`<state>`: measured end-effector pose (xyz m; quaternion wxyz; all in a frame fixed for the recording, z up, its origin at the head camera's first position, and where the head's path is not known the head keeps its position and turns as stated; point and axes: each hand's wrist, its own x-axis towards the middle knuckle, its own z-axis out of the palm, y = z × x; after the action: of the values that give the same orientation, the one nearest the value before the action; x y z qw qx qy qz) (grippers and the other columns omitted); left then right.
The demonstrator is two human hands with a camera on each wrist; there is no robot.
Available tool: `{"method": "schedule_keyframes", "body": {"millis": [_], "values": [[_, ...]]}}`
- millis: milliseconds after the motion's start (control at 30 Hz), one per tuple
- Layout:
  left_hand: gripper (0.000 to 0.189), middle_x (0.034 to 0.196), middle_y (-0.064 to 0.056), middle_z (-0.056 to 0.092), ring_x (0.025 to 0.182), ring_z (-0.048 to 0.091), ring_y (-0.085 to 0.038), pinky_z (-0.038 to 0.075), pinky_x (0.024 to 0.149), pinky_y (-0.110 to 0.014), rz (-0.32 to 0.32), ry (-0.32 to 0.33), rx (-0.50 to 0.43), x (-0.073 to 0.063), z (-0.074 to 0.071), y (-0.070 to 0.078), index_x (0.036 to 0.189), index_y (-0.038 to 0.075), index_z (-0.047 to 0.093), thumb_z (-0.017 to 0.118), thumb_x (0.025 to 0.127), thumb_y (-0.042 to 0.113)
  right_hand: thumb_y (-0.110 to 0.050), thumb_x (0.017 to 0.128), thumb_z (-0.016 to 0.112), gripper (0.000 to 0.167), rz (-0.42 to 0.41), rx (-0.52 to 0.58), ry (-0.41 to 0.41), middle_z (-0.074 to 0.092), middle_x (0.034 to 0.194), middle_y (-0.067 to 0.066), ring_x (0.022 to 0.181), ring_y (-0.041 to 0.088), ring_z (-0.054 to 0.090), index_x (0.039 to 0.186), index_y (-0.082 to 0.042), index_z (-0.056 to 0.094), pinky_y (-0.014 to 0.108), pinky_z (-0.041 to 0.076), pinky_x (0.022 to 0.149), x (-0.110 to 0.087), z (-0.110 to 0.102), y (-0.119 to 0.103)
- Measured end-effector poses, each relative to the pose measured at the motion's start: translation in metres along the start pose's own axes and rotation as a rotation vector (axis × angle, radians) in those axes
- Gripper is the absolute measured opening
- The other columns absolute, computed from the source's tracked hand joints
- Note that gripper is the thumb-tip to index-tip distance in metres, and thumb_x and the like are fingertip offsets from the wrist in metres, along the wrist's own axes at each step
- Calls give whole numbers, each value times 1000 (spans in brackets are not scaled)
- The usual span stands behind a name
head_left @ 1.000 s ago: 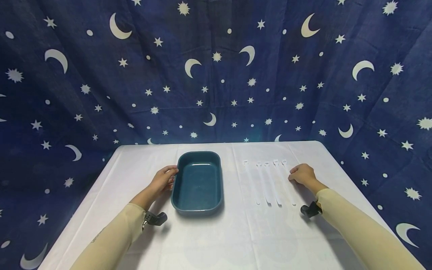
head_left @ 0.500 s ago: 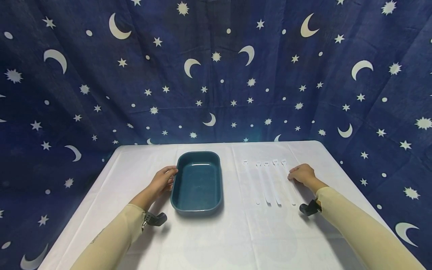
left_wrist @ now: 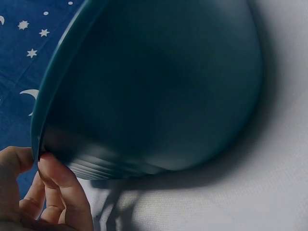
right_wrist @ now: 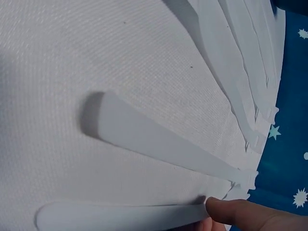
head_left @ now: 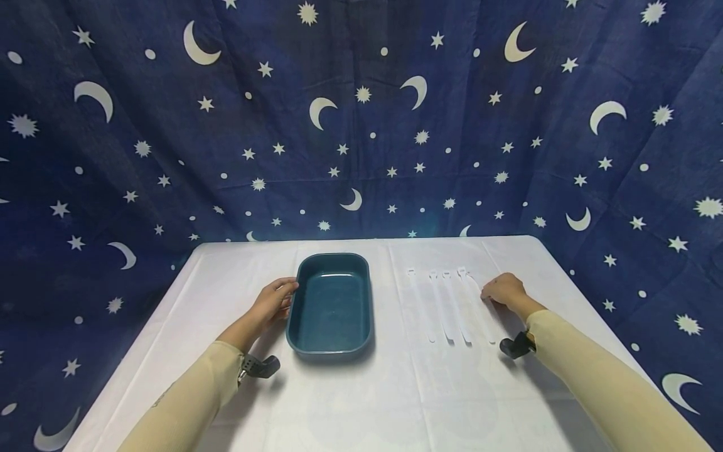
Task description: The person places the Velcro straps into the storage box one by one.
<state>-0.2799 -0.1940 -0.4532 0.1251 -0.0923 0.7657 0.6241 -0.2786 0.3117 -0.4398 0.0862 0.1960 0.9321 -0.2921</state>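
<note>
My left hand [head_left: 272,301] pinches the left rim of a dark teal rectangular tub [head_left: 333,314], thumb and fingers on either side of the edge in the left wrist view. The tub holds nothing. Toward the right side, my right hand [head_left: 505,292] pinches the rightmost of several long, flat white plastic strips [right_wrist: 115,217], near its narrow far end; the fingers hide part of it. The other white strips [right_wrist: 163,139] lie side by side to its left, each widening from a small notched head to a broad, rounded or upturned near end.
A white cloth covers the table [head_left: 361,402]. Behind it hangs a dark blue curtain [head_left: 373,113] with moons and stars. Black wrist camera mounts [head_left: 261,366] jut inward from both forearms.
The far end of the rightmost strip has tilted left toward its neighbour, and my right hand has shifted very slightly left. My left hand and the tub stay put.
</note>
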Motion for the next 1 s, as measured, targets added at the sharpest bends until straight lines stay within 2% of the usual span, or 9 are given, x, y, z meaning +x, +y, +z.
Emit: {"method": "schedule_keyframes", "body": {"millis": [367, 633, 833, 1000], "values": [[50, 130, -15, 56, 82, 62, -7, 52, 61, -15, -18, 5, -18, 0, 0, 1, 141, 9, 47, 53, 99, 34, -14, 83, 65, 33, 59, -16, -39, 58, 77, 13, 73, 23, 54, 104, 12, 65, 27, 46, 58, 1, -2, -2], [52, 138, -17, 52, 90, 61, -10, 52, 65, -16, -28, 8, 3, -1, 0, 1, 143, 10, 45, 52, 99, 36, -13, 81, 65, 31, 65, 2, -73, 56, 74, 10, 71, 22, 53, 100, 10, 66, 25, 45, 56, 3, -4, 0], [53, 124, -11, 59, 82, 62, -6, 52, 62, -16, -20, -8, -27, -2, 0, 1, 144, 8, 45, 53, 99, 35, -14, 78, 64, 20, 67, 16, -112, 53, 65, 5, 62, 17, 50, 86, 5, 64, 22, 44, 52, 7, -7, 3], [53, 125, -11, 59, 83, 63, -5, 53, 63, -16, -16, -12, -38, -1, 0, 0, 144, 8, 44, 53, 99, 35, -15, 78, 62, 23, 118, 28, -139, 52, 63, 4, 58, 15, 50, 88, 5, 62, 21, 44, 51, 10, -7, 2]]}}
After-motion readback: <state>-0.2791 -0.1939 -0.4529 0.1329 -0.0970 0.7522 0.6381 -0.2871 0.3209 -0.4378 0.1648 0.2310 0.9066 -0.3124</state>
